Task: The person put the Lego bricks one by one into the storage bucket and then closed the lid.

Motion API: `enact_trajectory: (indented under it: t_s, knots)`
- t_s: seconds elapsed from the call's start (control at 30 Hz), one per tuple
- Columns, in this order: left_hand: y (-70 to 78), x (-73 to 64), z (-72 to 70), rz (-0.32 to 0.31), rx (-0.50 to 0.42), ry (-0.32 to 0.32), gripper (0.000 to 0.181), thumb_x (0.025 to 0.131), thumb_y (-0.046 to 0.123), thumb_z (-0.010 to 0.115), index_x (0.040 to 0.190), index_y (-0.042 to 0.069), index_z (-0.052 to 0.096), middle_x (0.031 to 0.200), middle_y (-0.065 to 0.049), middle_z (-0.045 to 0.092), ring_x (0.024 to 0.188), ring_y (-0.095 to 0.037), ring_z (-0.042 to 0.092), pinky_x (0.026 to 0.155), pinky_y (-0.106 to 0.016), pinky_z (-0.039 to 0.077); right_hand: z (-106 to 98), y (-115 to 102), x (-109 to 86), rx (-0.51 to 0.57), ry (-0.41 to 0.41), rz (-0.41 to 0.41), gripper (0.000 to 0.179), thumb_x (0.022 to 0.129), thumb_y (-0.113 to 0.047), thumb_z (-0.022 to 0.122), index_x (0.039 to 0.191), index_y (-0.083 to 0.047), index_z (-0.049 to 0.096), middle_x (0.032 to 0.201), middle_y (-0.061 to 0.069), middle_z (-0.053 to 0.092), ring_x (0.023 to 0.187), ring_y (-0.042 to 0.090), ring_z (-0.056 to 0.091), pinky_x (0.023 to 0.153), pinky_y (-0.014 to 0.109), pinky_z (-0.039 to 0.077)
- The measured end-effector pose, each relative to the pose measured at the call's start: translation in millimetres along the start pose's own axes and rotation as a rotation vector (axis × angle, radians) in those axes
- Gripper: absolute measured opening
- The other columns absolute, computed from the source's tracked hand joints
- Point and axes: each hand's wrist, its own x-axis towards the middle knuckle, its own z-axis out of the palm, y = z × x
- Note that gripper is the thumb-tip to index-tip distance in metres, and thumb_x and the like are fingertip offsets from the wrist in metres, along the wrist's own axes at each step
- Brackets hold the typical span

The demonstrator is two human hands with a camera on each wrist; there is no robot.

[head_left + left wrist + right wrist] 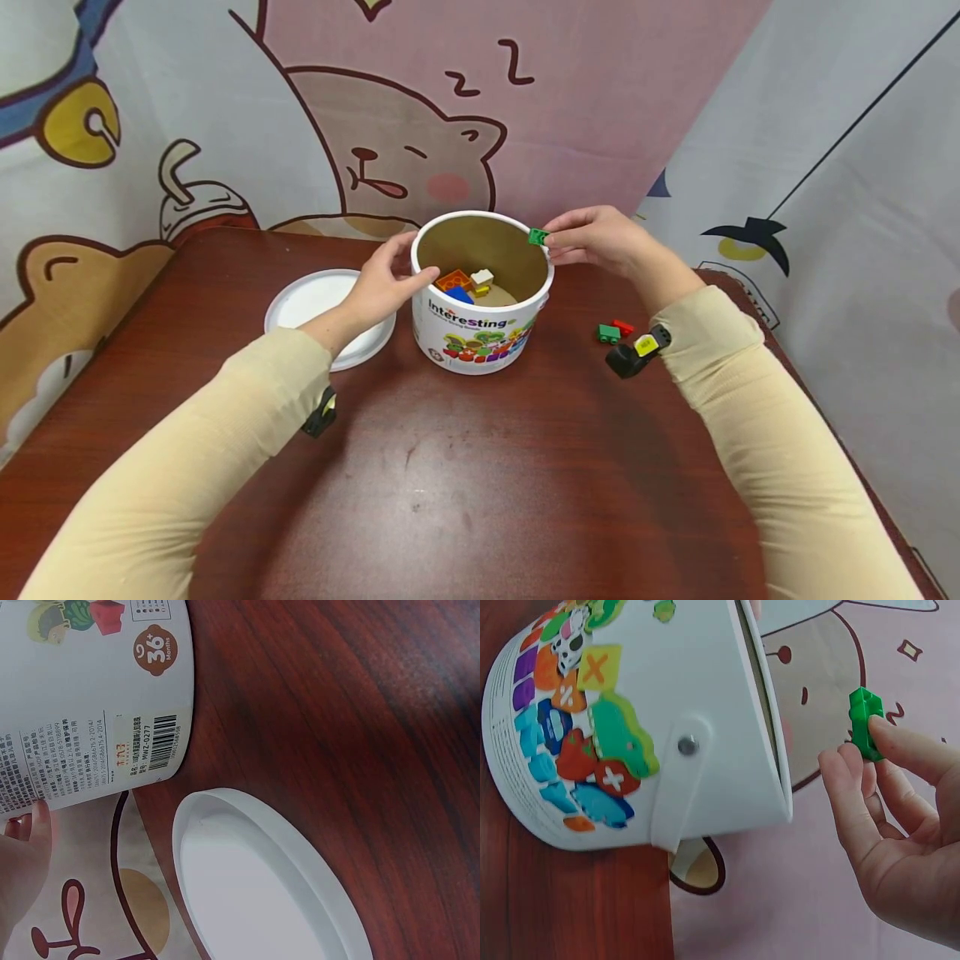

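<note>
My left hand (381,280) holds the left side of a white printed bucket (471,350), with its thumb at the rim. In the left wrist view, the fingertips (39,819) touch the bucket's outer wall. Between thumb and fingers, my right hand (600,240) pinches a green toy brick (862,724) at the right rim, as seen from the head. Inside the bucket lie an orange brick (454,280), a blue brick (459,294), a white brick (482,277) and a yellow piece (481,292).
A white round lid (300,301) lies on the brown table (480,483) left of the bucket, partly behind the left forearm. To the right, another green brick (608,333) and a red brick (623,327) lie close to the right wrist. A cartoon-printed cloth (600,100) hangs behind.
</note>
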Motion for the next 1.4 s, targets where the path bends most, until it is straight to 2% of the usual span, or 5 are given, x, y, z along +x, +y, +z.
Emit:
enact_trajectory:
  t_s: [0.27,0.47,0.77,1.17,1.4]
  knots:
    - [-0.3,0.4,0.3,0.006,-0.011,0.002,0.064,0.088,0.024,0.065,0.142,0.008,0.034,0.134,-0.017,0.047,0.120,-0.029,0.049,0.100,-0.041,0.046,16.2,-4.2,6.5,0.004,-0.011,0.011,0.020,0.088,0.002,0.058,0.077,-0.012,0.067,0.072,0.000,0.068,0.066,0.013,0.067,0.067,0.025,0.058]
    - [0.2,0.1,0.3,0.003,-0.007,0.005,0.064,0.088,0.024,0.065,0.142,0.008,0.034,0.134,-0.016,0.047,0.120,-0.029,0.049,0.100,-0.041,0.046,20.2,-5.6,7.8,0.010,-0.015,0.003,0.012,0.088,0.001,0.056,0.100,0.001,0.059,0.073,0.000,0.066,0.068,0.013,0.067,0.069,0.026,0.058]
    - [1.1,-0.2,0.3,0.002,-0.011,0.003,0.064,0.088,0.022,0.065,0.142,0.008,0.034,0.135,-0.016,0.047,0.119,-0.028,0.049,0.101,-0.040,0.046,-2.6,5.9,-2.5,-0.029,0.026,-0.034,0.014,0.089,-0.006,0.059,0.103,-0.004,0.058,0.080,-0.003,0.064,0.073,0.012,0.065,0.070,0.024,0.057]
    - [-0.1,-0.1,0.4,0.007,-0.030,0.004,0.065,0.087,0.022,0.066,0.142,0.007,0.034,0.135,-0.017,0.046,0.122,-0.032,0.048,0.102,-0.040,0.045,-78.4,83.4,-29.3,-0.039,0.062,0.059,0.012,0.092,-0.017,0.059,0.089,-0.027,0.063,0.087,-0.014,0.063,0.080,0.003,0.064,0.074,0.020,0.055]
    - [1.0,-0.5,-0.1,0.000,-0.012,0.001,0.065,0.088,0.024,0.065,0.142,0.009,0.034,0.135,-0.015,0.047,0.120,-0.028,0.049,0.101,-0.040,0.046,-94.4,136.1,-37.5,-0.009,0.040,0.145,0.010,0.093,-0.016,0.058,0.091,-0.025,0.060,0.085,-0.016,0.067,0.083,0.002,0.066,0.078,0.021,0.056]
